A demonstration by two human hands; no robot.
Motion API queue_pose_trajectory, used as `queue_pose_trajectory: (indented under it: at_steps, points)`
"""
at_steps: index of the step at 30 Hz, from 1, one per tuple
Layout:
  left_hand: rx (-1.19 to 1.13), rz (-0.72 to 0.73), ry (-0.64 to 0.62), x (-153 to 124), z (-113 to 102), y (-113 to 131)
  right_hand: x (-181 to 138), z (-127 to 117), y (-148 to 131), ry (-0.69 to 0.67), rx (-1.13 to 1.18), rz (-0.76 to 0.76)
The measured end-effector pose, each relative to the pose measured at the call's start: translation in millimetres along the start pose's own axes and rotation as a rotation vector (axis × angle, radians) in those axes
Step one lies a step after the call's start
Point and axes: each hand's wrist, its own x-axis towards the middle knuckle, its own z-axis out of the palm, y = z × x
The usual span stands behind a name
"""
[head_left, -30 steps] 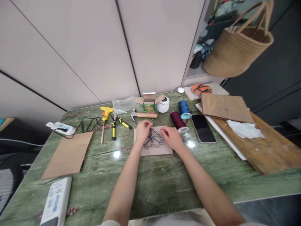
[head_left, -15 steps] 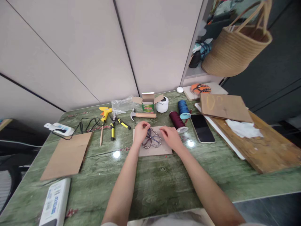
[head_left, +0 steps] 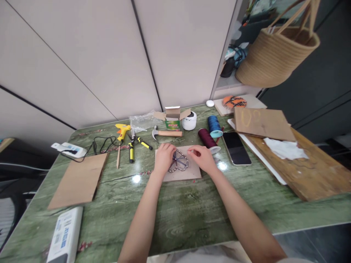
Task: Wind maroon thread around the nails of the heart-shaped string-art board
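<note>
A small cardboard square [head_left: 186, 174] lies on the green marble table [head_left: 181, 212]. On it is a heart outline of nails strung with dark thread [head_left: 179, 162]. My left hand [head_left: 163, 157] rests on the heart's left side, fingers curled against the nails. At the heart's upper right edge my right hand [head_left: 202, 157] has its fingers pinched together; whether thread runs through them is too fine to see. A maroon thread spool [head_left: 206, 138] and a blue spool [head_left: 214, 126] lie just behind my right hand.
Behind the square lie a hammer [head_left: 166, 133], an open nail box [head_left: 173, 120], a white jar [head_left: 189, 121], yellow pliers [head_left: 135, 145], a glue gun [head_left: 122, 130] and a pencil [head_left: 119, 157]. A phone [head_left: 236, 147] and wooden boards [head_left: 298, 160] are right; cardboard [head_left: 79, 180] is left.
My left hand slid slightly down over the heart's left side. My right hand lifted a little and moved toward the heart's upper right edge.
</note>
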Motion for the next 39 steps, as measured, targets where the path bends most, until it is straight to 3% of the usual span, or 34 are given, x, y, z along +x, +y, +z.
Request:
queue_pose_trajectory:
  at_steps: [6, 13, 17, 22, 32, 39]
  points:
    - [0.248, 0.078, -0.110, -1.3, -8.7, 5.0, -0.3, -6.1, -6.2, -0.193, 0.013, -0.078]
    - [0.265, 0.013, -0.139, -12.5, -12.0, 11.5, -2.4, -3.3, -10.4, -0.273, -0.018, -0.105]
    - [0.184, 0.058, -0.094, -25.2, -9.9, 18.4, -3.3, -4.2, -11.5, -0.286, -0.059, -0.128]
    - [0.095, 0.248, -0.181, -41.3, -8.3, 20.5, -4.0, -4.5, -9.5, -0.306, -0.098, -0.148]
    - [0.211, 0.125, -0.149, -58.2, 3.3, 32.7, -3.9, -8.7, -7.7, -0.266, -0.311, -0.256]
    - [0.220, 0.093, -0.127, -59.4, 8.4, 34.9, -3.8, -9.0, -8.9, -0.260, -0.320, -0.207]
